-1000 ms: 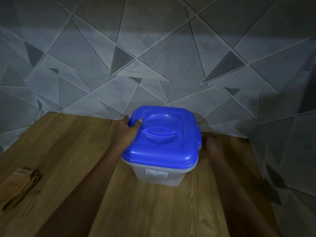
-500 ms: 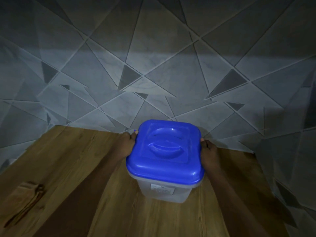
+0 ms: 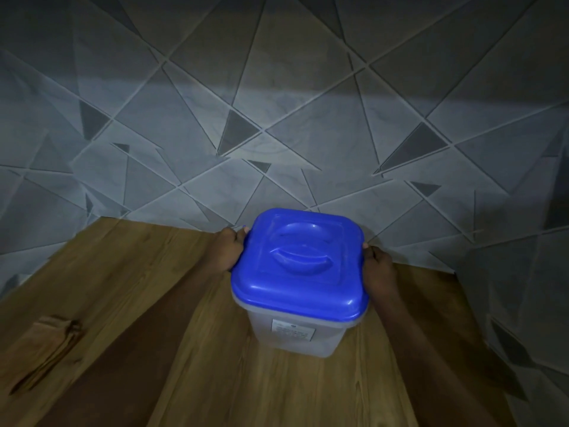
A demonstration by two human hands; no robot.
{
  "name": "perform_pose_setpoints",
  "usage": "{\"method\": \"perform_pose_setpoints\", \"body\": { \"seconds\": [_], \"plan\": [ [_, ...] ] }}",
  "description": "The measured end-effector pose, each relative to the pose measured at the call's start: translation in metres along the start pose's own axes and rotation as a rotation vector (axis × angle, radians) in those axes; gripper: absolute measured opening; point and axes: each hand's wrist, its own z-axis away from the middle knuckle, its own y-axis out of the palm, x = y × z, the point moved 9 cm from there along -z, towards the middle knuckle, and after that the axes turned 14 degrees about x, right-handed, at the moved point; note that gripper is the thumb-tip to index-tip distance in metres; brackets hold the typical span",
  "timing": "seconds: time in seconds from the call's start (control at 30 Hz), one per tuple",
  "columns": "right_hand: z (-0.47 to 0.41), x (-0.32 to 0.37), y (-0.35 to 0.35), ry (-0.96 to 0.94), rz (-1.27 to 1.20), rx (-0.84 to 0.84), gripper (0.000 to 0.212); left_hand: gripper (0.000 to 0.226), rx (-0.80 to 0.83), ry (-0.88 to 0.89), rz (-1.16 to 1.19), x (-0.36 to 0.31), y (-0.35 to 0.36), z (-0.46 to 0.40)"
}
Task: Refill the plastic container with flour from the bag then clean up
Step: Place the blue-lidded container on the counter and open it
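Plastic container (image 3: 295, 332), blue lid (image 3: 300, 266) still on, near far right corner of wooden surface (image 3: 147, 303), gripped at opposite sides by left hand (image 3: 228, 249) and right hand (image 3: 378, 266), fingers curled round lid rim; no flour bag visible, refill and clean-up judged still ahead.

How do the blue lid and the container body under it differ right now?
The blue lid is opaque and saturated blue; the container body is translucent and pale. The lid overhangs the body on every visible side. The lid has a moulded handle recess on top; the body carries a small white label on its front. Both are plastic with rounded square corners.
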Motion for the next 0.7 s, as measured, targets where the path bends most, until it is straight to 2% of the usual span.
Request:
{"method": "perform_pose_setpoints", "body": {
  "seconds": [0.1,0.23,0.27,0.33,0.37,0.4,0.43,0.53,0.63,0.7],
  "plan": [
    [-0.003,-0.008,-0.009,0.008,-0.018,-0.03,0.041,0.043,-0.049,-0.035,0.215,0.018,0.0,0.006],
    [-0.001,-0.008,-0.006,0.023,0.026,-0.022,0.041,0.033,0.108,-0.114,0.205,0.048,0.024,0.009],
    [-0.002,-0.006,-0.003,0.015,0.03,-0.03,0.039,0.029,0.103,-0.115,0.197,0.051,0.021,0.006],
    [0.003,0.0,0.002,0.009,0.041,-0.043,0.037,0.018,-0.032,-0.09,0.297,0.052,0.003,0.002],
    [0.007,0.003,0.003,0.007,0.042,-0.058,0.038,0.023,-0.122,-0.062,0.418,0.05,-0.004,0.007],
    [0.009,0.004,0.003,-0.006,0.031,-0.073,0.04,0.029,-0.139,-0.029,0.535,0.041,-0.007,0.016],
    [0.013,0.003,0.004,-0.012,0.004,-0.073,0.043,0.033,-0.084,0.004,0.618,0.032,0.0,0.022],
    [0.017,0.004,0.007,-0.044,-0.107,-0.078,0.044,0.038,0.217,0.096,0.704,0.006,0.038,0.036],
    [0.02,0.007,0.006,-0.022,-0.207,-0.068,0.042,0.041,0.23,0.125,0.856,-0.006,0.05,0.045],
    [0.022,0.011,0.004,-0.02,-0.267,-0.055,0.04,0.052,0.214,0.129,0.897,-0.01,0.05,0.046]
  ]
}}
